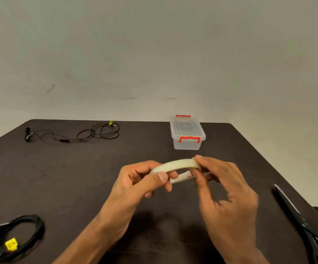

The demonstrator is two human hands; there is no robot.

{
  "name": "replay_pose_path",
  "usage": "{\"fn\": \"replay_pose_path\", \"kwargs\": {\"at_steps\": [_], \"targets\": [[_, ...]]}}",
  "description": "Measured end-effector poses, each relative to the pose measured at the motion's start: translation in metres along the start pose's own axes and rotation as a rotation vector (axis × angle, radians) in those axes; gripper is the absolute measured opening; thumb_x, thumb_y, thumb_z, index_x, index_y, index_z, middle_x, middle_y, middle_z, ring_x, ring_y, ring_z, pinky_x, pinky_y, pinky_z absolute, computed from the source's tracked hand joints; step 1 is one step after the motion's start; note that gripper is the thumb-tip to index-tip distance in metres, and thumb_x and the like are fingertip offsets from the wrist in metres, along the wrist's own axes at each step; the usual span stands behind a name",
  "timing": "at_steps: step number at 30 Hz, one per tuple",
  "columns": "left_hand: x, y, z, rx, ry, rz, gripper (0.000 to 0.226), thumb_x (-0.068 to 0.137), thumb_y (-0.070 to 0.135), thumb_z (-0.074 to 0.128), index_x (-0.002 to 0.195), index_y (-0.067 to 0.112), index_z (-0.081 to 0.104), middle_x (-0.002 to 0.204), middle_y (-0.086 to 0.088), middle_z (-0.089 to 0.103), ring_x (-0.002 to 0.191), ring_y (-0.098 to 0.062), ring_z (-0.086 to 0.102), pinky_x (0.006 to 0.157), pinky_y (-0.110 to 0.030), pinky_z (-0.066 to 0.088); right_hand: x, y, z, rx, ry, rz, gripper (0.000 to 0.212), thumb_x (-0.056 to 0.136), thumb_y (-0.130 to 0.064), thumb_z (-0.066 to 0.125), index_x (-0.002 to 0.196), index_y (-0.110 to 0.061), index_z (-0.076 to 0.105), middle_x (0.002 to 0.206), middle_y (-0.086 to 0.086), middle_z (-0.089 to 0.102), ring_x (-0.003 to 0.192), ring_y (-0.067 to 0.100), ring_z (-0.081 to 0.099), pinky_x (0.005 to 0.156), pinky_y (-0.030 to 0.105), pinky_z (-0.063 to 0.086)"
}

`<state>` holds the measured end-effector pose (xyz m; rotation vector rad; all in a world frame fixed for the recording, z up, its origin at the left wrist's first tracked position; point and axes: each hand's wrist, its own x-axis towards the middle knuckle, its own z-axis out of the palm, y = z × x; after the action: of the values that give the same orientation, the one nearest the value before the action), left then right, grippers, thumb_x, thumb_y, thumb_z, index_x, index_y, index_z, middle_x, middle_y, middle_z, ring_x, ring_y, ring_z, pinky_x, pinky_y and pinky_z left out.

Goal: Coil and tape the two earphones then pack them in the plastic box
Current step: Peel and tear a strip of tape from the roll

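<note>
While hands (141,180) hide it, tape roll (175,165) half-seen

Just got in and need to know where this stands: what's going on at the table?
A person holds a roll of tape in both hands, the left hand gripping one side and the right hand pinching the other. One earphone lies coiled at the near left, not visibly taped yet; the other earphone sprawls loose at the far left. The plastic box sits closed, and scissors lie at the right.
</note>
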<state>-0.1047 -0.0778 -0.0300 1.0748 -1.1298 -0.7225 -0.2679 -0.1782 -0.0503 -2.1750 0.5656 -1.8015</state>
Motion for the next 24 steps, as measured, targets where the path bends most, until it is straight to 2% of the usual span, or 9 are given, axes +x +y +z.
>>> {"fn": "replay_pose_path", "kwargs": {"at_steps": [3,4,6,8,10,13,17,22,24], "targets": [[0.001,0.006,-0.002,0.056,0.037,0.087,0.024,0.08,0.041,0.067,0.077,0.019,0.076,0.075,-0.004,0.066,0.068,-0.004,0.052,0.066,-0.016,0.041,0.001,-0.001,-0.001,-0.008,0.002,-0.052,0.028,0.084,-0.011,0.081,0.111,-0.008,0.076,0.106,-0.005,0.074,0.09,0.015,0.072,0.083,0.017,0.055],[0.001,0.008,-0.002,0.077,0.051,0.113,0.021,0.08,0.041,0.068,0.078,0.022,0.076,0.075,-0.005,0.065,0.069,-0.01,0.053,0.068,-0.018,0.042,0.002,-0.002,-0.001,-0.01,0.0,-0.052,0.028,0.083,-0.013,0.082,0.11,-0.008,0.077,0.106,-0.006,0.074,0.089,0.014,0.072,0.082,0.017,0.056],[0.002,0.012,-0.003,0.124,0.087,0.148,0.018,0.078,0.041,0.07,0.083,0.025,0.078,0.077,-0.008,0.066,0.074,-0.035,0.051,0.069,-0.029,0.043,0.002,-0.003,0.0,-0.01,0.008,-0.052,0.025,0.083,-0.016,0.083,0.106,-0.009,0.077,0.103,-0.005,0.075,0.086,0.014,0.071,0.079,0.019,0.056],[0.002,0.015,-0.003,0.168,0.11,0.176,0.019,0.078,0.04,0.071,0.088,0.026,0.079,0.078,-0.002,0.068,0.075,-0.041,0.05,0.067,-0.035,0.042,0.002,-0.006,0.002,-0.001,0.028,-0.064,0.02,0.085,-0.015,0.081,0.103,-0.008,0.078,0.1,-0.003,0.076,0.083,0.015,0.071,0.076,0.021,0.055],[0.002,0.015,-0.005,0.269,0.105,0.207,0.018,0.079,0.039,0.071,0.09,0.028,0.078,0.079,0.008,0.068,0.073,-0.037,0.049,0.065,-0.036,0.041,0.003,-0.008,0.003,-0.003,0.035,-0.082,0.016,0.086,-0.013,0.08,0.1,-0.007,0.078,0.1,-0.002,0.076,0.082,0.018,0.071,0.077,0.02,0.054],[0.001,0.012,-0.007,0.46,0.112,0.254,0.014,0.078,0.04,0.07,0.085,0.028,0.073,0.083,0.008,0.068,0.07,-0.019,0.049,0.07,-0.034,0.04,0.002,-0.006,0.004,-0.032,0.014,-0.103,0.015,0.084,-0.011,0.08,0.099,-0.007,0.079,0.102,-0.002,0.076,0.086,0.019,0.07,0.082,0.021,0.053],[0.003,0.011,-0.005,0.509,0.127,0.249,0.018,0.075,0.043,0.068,0.082,0.027,0.073,0.081,0.007,0.067,0.067,-0.019,0.047,0.067,-0.034,0.04,0.001,-0.001,0.007,-0.024,-0.015,-0.125,0.018,0.083,-0.012,0.083,0.101,-0.011,0.08,0.103,-0.003,0.076,0.09,0.019,0.07,0.078,0.031,0.056],[0.002,0.008,-0.004,0.531,0.136,0.217,0.021,0.075,0.048,0.065,0.083,0.03,0.074,0.071,0.008,0.063,0.06,-0.014,0.043,0.058,-0.029,0.038,-0.001,0.002,0.008,-0.022,-0.053,-0.12,0.025,0.084,-0.015,0.083,0.109,-0.013,0.08,0.104,-0.003,0.075,0.091,0.02,0.069,0.076,0.029,0.056],[0.001,0.008,-0.002,0.518,0.146,0.204,0.021,0.076,0.047,0.065,0.083,0.03,0.075,0.067,0.008,0.062,0.058,-0.017,0.042,0.054,-0.031,0.037,-0.002,0.001,0.007,-0.012,-0.084,-0.107,0.028,0.086,-0.017,0.082,0.113,-0.014,0.078,0.106,-0.004,0.074,0.094,0.02,0.068,0.078,0.027,0.056]]}}
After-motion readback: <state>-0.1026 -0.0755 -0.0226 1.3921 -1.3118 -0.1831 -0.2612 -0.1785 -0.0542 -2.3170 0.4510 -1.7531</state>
